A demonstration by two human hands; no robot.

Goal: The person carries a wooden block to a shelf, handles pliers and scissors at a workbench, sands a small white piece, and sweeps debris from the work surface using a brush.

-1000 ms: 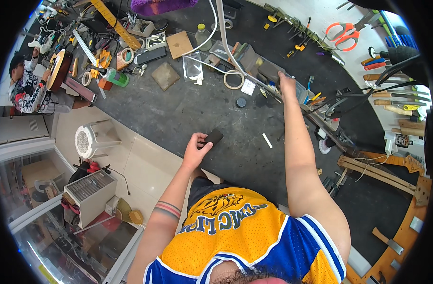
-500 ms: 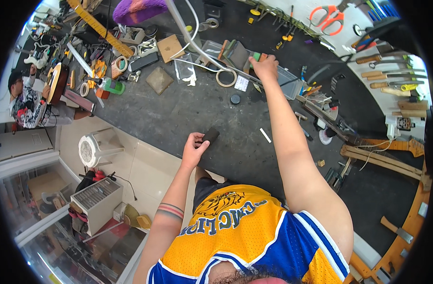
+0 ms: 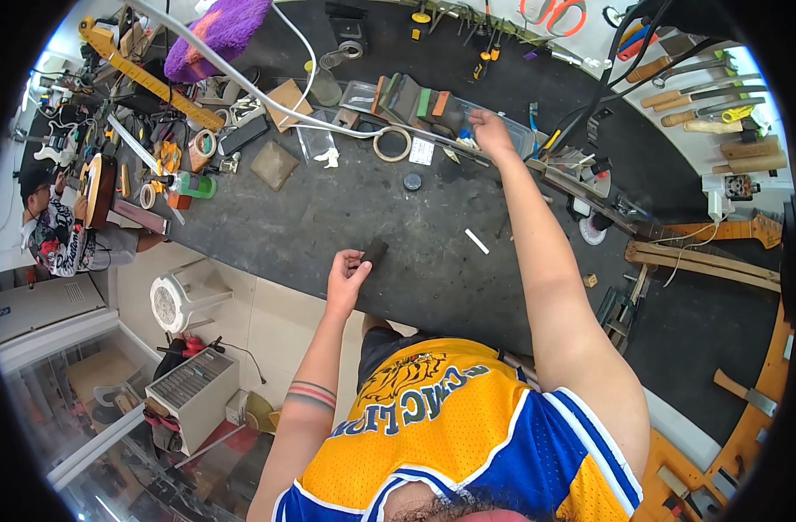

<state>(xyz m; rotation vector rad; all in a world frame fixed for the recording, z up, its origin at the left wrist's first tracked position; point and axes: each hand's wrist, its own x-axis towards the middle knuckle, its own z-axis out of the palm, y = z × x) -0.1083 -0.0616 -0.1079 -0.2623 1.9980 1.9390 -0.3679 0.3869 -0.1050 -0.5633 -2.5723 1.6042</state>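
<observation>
My left hand point(image 3: 348, 277) grips a small dark rectangular block point(image 3: 375, 252) between thumb and fingers, above the near edge of the black bench. Far out to the right, my right hand point(image 3: 492, 135) reaches over a clear plastic case point(image 3: 518, 132). Its thumb and fingers are apart, and I see nothing held in them. Just left of that hand stands a row of upright blocks, among them an orange block point(image 3: 440, 103) and a green block point(image 3: 424, 101). A white stick point(image 3: 477, 241) lies on the bench between my arms.
A tape roll point(image 3: 392, 144) and a small round dark lid point(image 3: 412, 182) lie mid-bench. A white lamp arm point(image 3: 241, 83) crosses the far side. Files and chisels point(image 3: 702, 100) hang at right. Another person point(image 3: 54, 222) sits at far left with a guitar.
My right hand has left the green and orange blocks and moved slightly right, over the clear case. My left hand still holds the dark block. The whole view has shifted a little.
</observation>
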